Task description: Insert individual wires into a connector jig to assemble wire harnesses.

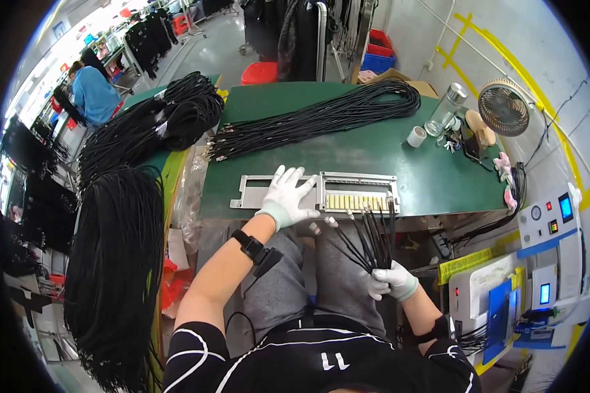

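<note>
A metal fixture (359, 175) lies at the table's front edge, its right half holding a row of yellowish blocks (354, 201). Its left half is a flat metal frame (252, 185) with a cut-out. Over that frame's right part, my white-gloved left hand (286, 195) is spread with its fingers apart, nothing seen in it. My right hand (392, 280), also gloved, is closed round a bunch of black cables (372, 245) above my lap. Their ends fan upward; some reach the fixture's front edge by the blocks, while others with pale connectors (332, 222) hang between my hands. Whether any end sits in a slot, I cannot tell.
A long cable bundle (321, 118) lies across the green table (439, 177). Large black cable heaps (115, 262) fill the left side. A glass bottle (447, 108), white roll (416, 136) and fan (503, 108) stand back right. Machines with screens (547, 216) are at right. Another person (93, 95) sits far left.
</note>
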`<state>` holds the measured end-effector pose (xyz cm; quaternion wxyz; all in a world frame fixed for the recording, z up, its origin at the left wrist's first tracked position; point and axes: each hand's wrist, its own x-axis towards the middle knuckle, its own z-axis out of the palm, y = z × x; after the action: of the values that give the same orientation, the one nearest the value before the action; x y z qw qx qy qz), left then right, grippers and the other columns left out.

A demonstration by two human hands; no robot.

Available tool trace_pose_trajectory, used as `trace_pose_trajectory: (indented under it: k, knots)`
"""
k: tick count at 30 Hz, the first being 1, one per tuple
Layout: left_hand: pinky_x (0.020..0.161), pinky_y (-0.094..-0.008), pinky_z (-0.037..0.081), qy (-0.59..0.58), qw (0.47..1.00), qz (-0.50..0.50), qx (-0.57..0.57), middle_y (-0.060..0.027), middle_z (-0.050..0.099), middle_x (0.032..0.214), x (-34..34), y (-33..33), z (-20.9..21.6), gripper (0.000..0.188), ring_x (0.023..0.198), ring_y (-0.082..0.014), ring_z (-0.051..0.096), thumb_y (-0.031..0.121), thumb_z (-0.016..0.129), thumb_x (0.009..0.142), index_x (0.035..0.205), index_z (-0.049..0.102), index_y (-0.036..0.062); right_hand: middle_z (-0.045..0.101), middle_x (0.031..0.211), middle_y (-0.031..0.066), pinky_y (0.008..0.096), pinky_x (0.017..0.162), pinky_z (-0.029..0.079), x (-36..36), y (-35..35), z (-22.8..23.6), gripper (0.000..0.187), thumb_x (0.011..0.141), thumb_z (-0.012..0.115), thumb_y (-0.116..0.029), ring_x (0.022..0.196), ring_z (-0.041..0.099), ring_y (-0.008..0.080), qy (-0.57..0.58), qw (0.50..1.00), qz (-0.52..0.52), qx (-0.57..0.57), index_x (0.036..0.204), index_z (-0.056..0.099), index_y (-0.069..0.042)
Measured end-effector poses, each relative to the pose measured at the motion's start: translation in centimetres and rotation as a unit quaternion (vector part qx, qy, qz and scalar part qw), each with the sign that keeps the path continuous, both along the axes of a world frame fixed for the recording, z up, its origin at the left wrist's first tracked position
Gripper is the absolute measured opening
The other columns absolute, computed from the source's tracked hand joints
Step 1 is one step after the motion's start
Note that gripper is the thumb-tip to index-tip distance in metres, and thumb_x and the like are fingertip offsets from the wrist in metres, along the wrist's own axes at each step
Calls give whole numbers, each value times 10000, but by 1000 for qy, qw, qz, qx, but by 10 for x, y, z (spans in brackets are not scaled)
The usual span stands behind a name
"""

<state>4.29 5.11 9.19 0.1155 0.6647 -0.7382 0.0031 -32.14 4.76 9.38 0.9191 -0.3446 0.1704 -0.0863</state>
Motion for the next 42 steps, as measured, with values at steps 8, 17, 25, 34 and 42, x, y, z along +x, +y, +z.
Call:
trace_pose_trajectory:
  k: [8, 17, 25, 34, 42]
  knots:
    - [1103, -473, 402, 634, 712, -245, 177, -177, 538, 1308, -114, 66, 96, 668, 1208, -267, 527, 324, 763, 844, 1372, 507, 6, 557, 670, 20, 309, 521, 453, 15, -15, 78, 318, 997, 634, -245, 502, 476, 121, 55, 974, 116, -187, 1174, 649, 19]
    - [708, -417, 531, 904, 394, -110, -122, -10, 472, 611, 10, 66, 126, 372, 580, -190, 540, 414, 531, 1045, 875, 583, 87, 715, 891, 119, 358, 755, 558, 13, -39, 57, 358, 861, 753, -292, 796, 695, 236, 308, 690, 205, -622, 1127, 679, -65]
    - [917, -495, 545, 907, 306, 139, -252, -88, 604, 699, 133, 82, 98, 438, 738, -272, 613, 444, 572, 1021, 852, 667, 52, 703, 956, 144, 445, 825, 541, 88, -185, 226, 243, 785, 707, -180, 918, 676, 365, 362, 350, -32, -863, 1023, 685, -138]
    - [910, -502, 537, 679, 655, 275, 185, -195, 657, 1180, 187, 10, 42, 561, 1015, -315, 650, 538, 760, 849, 1148, 669, 72, 575, 1373, 161, 554, 1092, 359, 178, -336, 132, 787, 637, 836, -386, 1295, 511, 360, 398, 246, 19, -884, 1336, 572, -140]
    - [1144, -529, 337, -26, 991, 111, -68, -243, 426, 1476, 174, 6, 42, 830, 1344, -430, 415, 361, 854, 698, 1430, 520, 155, 311, 1573, 283, 565, 1216, 172, 272, -272, 33, 1286, 508, 911, -477, 1491, 217, 464, 220, 357, 64, -905, 1572, 300, -92]
